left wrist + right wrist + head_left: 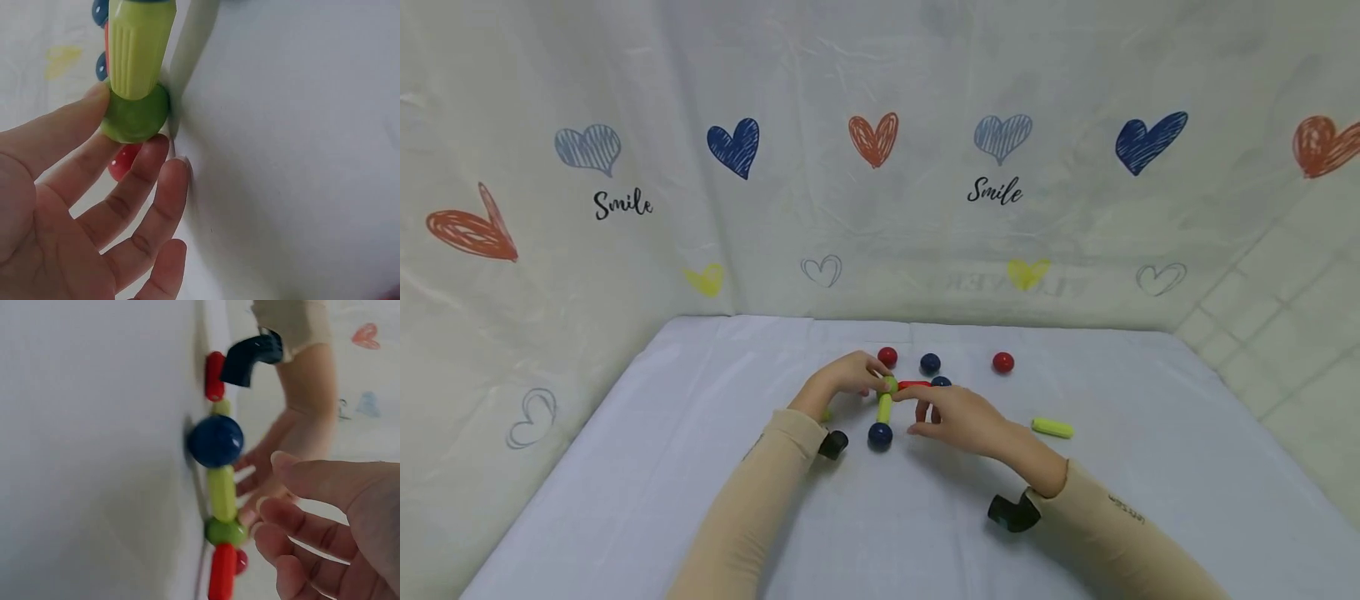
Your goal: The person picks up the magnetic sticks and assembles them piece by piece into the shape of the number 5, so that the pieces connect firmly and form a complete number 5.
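Note:
My left hand [848, 375] pinches a green ball [134, 119] between thumb and fingertips, the other fingers loosely bent below. A ribbed yellow-green rod [137, 50] joins that ball to a navy ball [215, 441] on the near side. From the green ball a red rod [222, 572] runs to the right, and at its far end a second navy ball [941, 382] shows partly behind my right hand [958, 417]. That hand hovers just right of the joint with its index finger reaching toward the green ball. Nothing sits between its thumb and fingers in the right wrist view.
Behind the joined pieces lie a red ball [887, 357] and a navy ball [930, 363]. Another red ball [1003, 362] is farther right. A loose yellow-green rod [1052, 428] lies beside my right forearm. Past the left hand is a red rod [214, 375].

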### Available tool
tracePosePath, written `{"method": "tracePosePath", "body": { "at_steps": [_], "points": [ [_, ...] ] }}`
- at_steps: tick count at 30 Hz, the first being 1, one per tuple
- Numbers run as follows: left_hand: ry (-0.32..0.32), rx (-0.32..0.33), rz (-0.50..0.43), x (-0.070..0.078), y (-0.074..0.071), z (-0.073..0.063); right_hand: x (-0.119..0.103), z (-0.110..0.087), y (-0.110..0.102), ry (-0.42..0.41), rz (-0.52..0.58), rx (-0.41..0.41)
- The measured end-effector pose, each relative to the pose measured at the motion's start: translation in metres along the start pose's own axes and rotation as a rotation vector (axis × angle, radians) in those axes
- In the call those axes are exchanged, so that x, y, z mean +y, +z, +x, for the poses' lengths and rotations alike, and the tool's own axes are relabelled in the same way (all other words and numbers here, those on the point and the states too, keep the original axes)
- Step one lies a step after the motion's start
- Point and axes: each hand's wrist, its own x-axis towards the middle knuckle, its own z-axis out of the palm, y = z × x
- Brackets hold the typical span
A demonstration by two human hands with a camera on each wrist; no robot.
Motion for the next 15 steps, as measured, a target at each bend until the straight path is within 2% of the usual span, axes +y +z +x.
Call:
{"method": "tracePosePath", "body": {
  "at_steps": [4, 7, 12, 15],
  "points": [
    [0.009, 0.010, 0.015, 0.003, 0.002, -0.003, 0.011, -0.016, -0.021, 0.009, 0.069, -0.034],
    [0.026, 0.048, 0.028, 0.006, 0.000, -0.009, 0.026, -0.030, -0.034, 0.041, 0.089, -0.054],
    [0.086, 0.117, 0.052, 0.009, -0.008, -0.023, 0.058, -0.054, -0.048, 0.129, 0.010, 0.009],
    [0.119, 0.129, 0.063, 0.007, -0.010, -0.032, 0.076, -0.068, -0.056, 0.212, -0.025, 0.011]
  ]
}}
